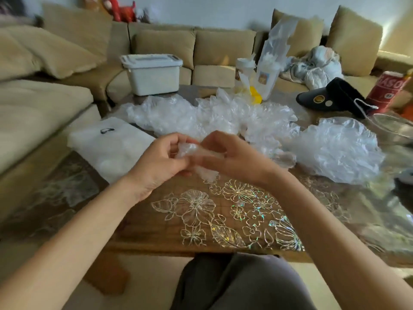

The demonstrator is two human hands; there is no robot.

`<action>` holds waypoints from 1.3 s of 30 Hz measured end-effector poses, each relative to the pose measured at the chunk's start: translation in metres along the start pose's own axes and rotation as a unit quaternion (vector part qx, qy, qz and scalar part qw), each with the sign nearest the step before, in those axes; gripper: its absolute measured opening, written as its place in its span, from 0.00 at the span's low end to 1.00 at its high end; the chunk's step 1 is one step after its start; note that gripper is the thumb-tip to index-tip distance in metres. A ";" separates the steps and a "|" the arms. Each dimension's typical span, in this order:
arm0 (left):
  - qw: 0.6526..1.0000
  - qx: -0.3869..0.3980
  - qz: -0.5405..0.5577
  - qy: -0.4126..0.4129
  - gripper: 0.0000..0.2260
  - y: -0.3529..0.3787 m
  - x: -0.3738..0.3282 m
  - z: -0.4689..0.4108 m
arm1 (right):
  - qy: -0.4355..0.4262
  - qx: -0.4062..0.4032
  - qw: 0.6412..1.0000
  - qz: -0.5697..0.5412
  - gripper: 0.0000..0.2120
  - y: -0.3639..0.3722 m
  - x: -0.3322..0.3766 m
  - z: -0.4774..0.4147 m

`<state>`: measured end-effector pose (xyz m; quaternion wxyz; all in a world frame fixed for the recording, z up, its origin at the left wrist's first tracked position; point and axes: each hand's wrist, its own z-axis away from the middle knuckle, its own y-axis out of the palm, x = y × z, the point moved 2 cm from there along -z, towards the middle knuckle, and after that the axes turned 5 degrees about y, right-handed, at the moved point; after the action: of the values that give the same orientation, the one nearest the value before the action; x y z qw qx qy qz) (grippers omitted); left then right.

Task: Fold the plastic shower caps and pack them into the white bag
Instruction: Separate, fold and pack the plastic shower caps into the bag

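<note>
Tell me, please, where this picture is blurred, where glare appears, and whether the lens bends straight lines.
Head view: motion blur smears the right hand and the shower cap that it pinches with the left hand; the sofa at top left is smeared; strong light washes out the wall at upper right; the flower pattern on the table glints; the wide lens curves the table's edge.

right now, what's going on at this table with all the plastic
A person is folding one clear shower cap, gripping it with the left hand and the right hand above the table. The white bag lies flat to the left. A heap of loose caps waits behind the hands.
</note>
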<state>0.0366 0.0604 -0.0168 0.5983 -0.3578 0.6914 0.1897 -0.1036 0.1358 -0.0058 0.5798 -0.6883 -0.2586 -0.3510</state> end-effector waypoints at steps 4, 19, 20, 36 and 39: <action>0.993 -0.037 -0.110 -0.008 0.11 -0.046 0.002 0.020 | 0.002 0.001 1.000 0.011 0.05 0.034 0.026 -0.023; 0.785 -0.041 -0.613 -0.073 0.28 -0.061 0.079 0.021 | 0.162 -0.146 0.956 -0.194 0.07 0.092 -0.020 -0.016; 0.783 -0.045 -0.616 -0.071 0.28 -0.060 0.081 0.020 | 0.160 -0.145 0.956 -0.197 0.08 0.091 -0.022 -0.016; 0.908 -0.199 -0.365 0.050 0.17 -0.064 0.041 0.024 | 0.179 -0.061 0.896 -0.402 0.10 0.119 0.010 -0.044; 0.918 -0.213 -0.330 0.056 0.16 -0.062 0.040 0.025 | 0.187 -0.018 0.943 -0.276 0.08 0.131 0.009 -0.050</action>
<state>0.0978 0.0250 -0.0507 0.4970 -0.6945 0.5097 0.1041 -0.0070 0.0612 -0.0755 0.4859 -0.5220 -0.3191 -0.6241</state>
